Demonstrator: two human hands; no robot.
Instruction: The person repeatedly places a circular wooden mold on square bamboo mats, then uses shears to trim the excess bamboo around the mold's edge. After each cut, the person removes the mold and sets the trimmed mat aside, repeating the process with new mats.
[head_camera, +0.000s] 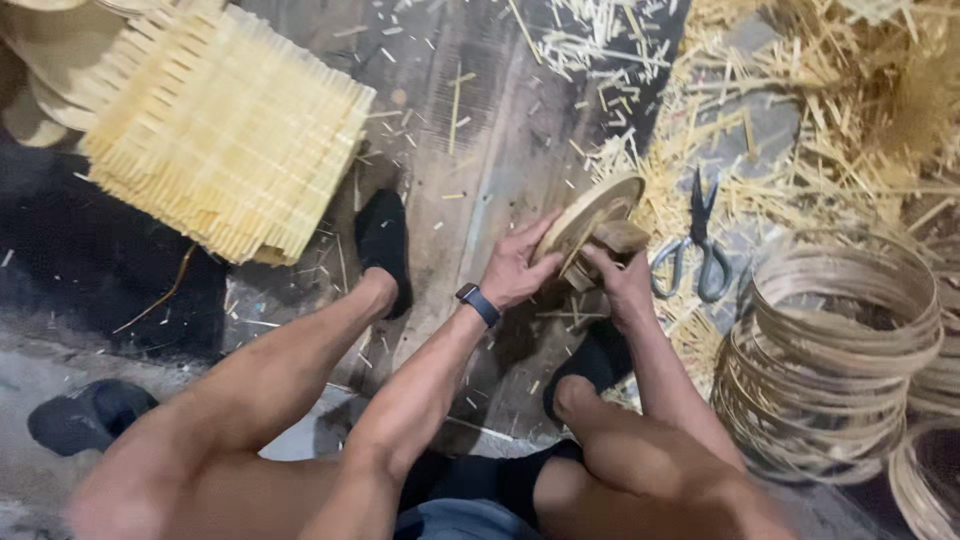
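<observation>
Bamboo disc (590, 215), left of the scissors (700, 245), gripped by both hands (515, 270) (625, 285); its splintery rim could prick fingers.

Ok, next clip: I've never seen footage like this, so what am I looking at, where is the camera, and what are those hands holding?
There is no machine here. One camera sits on a person's head and looks down at their own knees and bare hands. The left hand, with a watch on its wrist, and the right hand both grip a round woven disc tilted on edge. On the wooden floor lie scissors, scattered straw-like offcuts, a stack of woven mats and coiled thin hoops.
</observation>
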